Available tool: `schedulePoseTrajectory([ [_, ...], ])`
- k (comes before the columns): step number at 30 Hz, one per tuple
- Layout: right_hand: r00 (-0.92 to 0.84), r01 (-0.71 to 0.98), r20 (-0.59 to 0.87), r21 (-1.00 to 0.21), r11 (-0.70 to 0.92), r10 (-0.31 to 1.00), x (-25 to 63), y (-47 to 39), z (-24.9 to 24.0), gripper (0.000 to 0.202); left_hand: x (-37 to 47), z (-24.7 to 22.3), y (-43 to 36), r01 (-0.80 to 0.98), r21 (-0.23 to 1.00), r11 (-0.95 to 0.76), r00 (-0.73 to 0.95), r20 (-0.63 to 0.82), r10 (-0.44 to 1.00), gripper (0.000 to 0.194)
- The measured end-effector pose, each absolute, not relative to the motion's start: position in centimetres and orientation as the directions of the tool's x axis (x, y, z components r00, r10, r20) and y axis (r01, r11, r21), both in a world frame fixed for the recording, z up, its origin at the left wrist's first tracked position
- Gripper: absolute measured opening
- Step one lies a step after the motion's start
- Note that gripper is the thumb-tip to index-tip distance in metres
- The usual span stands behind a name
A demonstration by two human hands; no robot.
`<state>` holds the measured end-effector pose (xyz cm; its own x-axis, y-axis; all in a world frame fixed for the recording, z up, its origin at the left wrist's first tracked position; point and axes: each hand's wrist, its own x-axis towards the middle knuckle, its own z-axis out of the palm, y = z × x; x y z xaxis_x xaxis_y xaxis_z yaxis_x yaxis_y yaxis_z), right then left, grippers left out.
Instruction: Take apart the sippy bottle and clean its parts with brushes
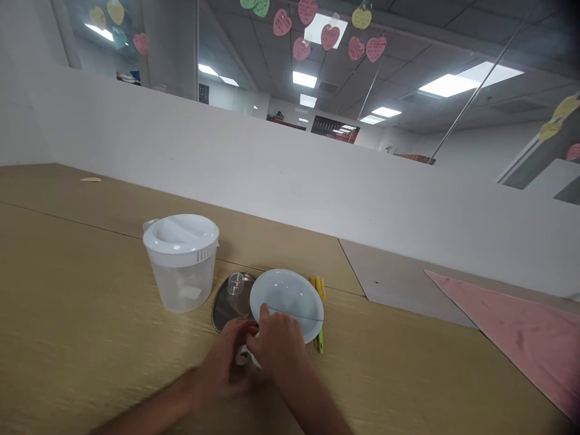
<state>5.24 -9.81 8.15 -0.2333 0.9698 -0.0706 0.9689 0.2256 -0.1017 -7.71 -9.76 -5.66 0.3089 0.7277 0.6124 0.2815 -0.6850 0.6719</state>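
Observation:
My left hand (226,362) and my right hand (278,341) meet just in front of a white bowl (285,293). Between them is a small white object (243,355), mostly covered by the fingers, and both hands are curled around it. The bowl overlaps the right side of a dark round metal tray (224,305). On that tray sits a small clear cup (235,283). A brush with yellow bristles (319,287) and a green handle (321,341) lies along the bowl's right side, partly hidden by it.
A clear plastic pitcher with a white lid (181,235) stands left of the tray. Pink cloth (530,338) covers the table's right side. A low white wall (272,175) with glass above borders the table (90,290) at the back.

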Motion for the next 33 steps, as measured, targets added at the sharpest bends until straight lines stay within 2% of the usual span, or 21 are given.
schedulePoseTrajectory([
  [3,-0.254,0.961,-0.057,-0.133,0.244,0.966,5.8,-9.9,8.5,0.029,-9.6,-4.7,-8.6,0.273,0.597,-0.754,0.317,0.684,0.657,0.058],
  [6,-0.248,0.961,-0.088,-0.149,0.233,0.965,6.4,-10.2,9.4,0.037,-11.1,-4.2,-7.1,0.477,0.578,-0.662,0.223,0.649,0.727,0.042],
  [8,-0.275,0.953,-0.123,-0.165,0.254,0.953,6.7,-10.3,10.1,0.037,-11.7,-4.1,-6.2,0.604,0.529,-0.597,0.214,0.613,0.76,0.042],
  [11,-0.326,0.936,-0.174,-0.196,0.292,0.929,7.2,-10.5,11.0,0.039,-12.0,-4.3,-5.3,0.702,0.446,-0.556,0.251,0.576,0.778,0.041],
  [14,-0.335,0.934,-0.194,-0.199,0.297,0.922,7.6,-10.5,11.4,0.041,-11.8,-4.6,-5.0,0.724,0.391,-0.569,0.307,0.556,0.773,0.029],
  [17,-0.33,0.936,-0.196,-0.197,0.293,0.923,7.8,-10.5,11.4,0.042,-11.7,-4.7,-5.0,0.726,0.386,-0.57,0.317,0.548,0.774,0.039],
  [21,-0.332,0.936,-0.201,-0.194,0.294,0.922,7.9,-10.5,11.6,0.044,-11.8,-4.4,-5.2,0.742,0.366,-0.562,0.325,0.537,0.779,0.042],
  [25,-0.335,0.935,-0.187,-0.191,0.3,0.924,8.1,-10.6,11.8,0.045,-11.9,-4.4,-5.2,0.769,0.349,-0.536,0.279,0.572,0.771,0.026],
  [30,-0.324,0.938,-0.157,-0.179,0.296,0.933,8.0,-10.8,11.7,0.04,-12.0,-5.4,-4.5,0.764,0.324,-0.558,0.339,0.535,0.774,0.062],
  [33,-0.323,0.941,-0.183,-0.162,0.296,0.928,7.8,-10.8,11.7,0.042,-12.1,-5.6,-4.3,0.76,0.303,-0.576,0.378,0.515,0.77,0.064],
])
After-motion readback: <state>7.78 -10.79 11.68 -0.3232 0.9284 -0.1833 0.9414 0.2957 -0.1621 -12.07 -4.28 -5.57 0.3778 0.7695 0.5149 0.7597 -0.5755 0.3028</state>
